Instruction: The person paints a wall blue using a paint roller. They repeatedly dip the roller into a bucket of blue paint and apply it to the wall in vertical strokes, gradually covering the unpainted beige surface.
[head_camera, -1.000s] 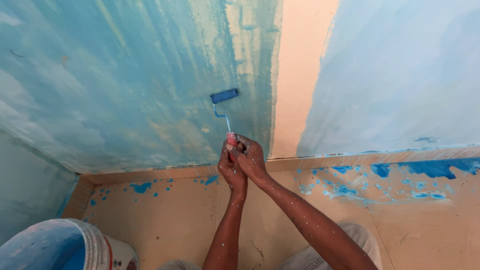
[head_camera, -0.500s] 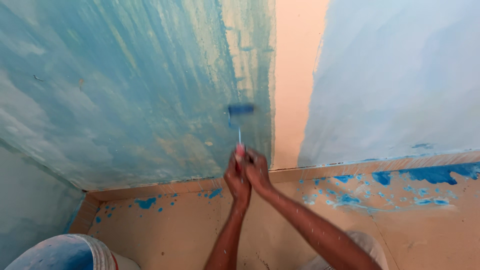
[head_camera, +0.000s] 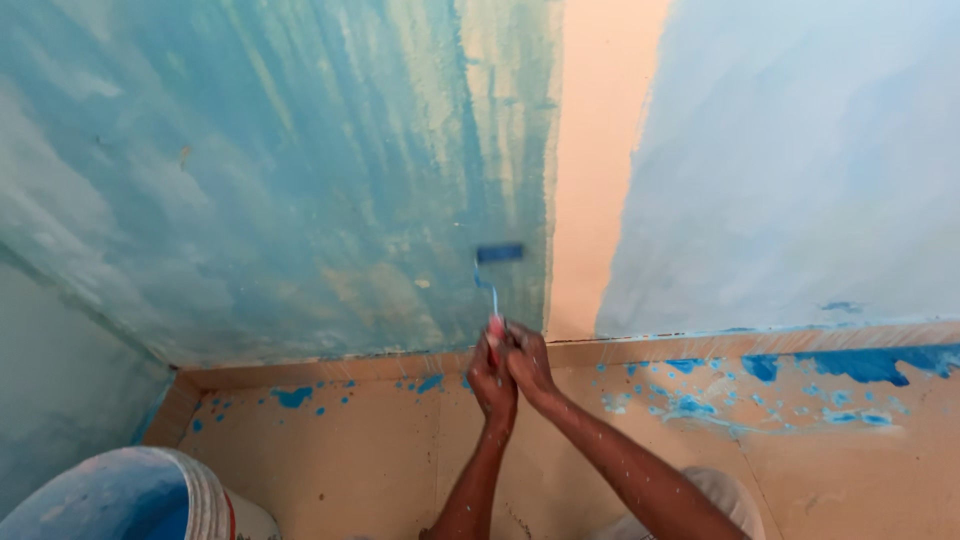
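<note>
Where the blue-green wall (head_camera: 250, 180) meets a bare peach strip (head_camera: 600, 170), paler blue paint covers the wall to the right. Below it the peach floor (head_camera: 350, 460) is spattered with blue, and a white bucket (head_camera: 140, 500) of blue paint sits at the lower left. Both the left hand (head_camera: 490, 385) and the right hand (head_camera: 528, 362) have their grip wrapped tight around the red handle of a small roller (head_camera: 499, 254), whose blue sleeve presses on the wall just above them.

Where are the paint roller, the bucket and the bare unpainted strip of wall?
Roller (head_camera: 499, 253), head view: on its blue sleeve.
Bucket (head_camera: 205, 490), head view: on its white rim.
Bare strip (head_camera: 600, 160), head view: on the peach wall between the painted areas.
</note>
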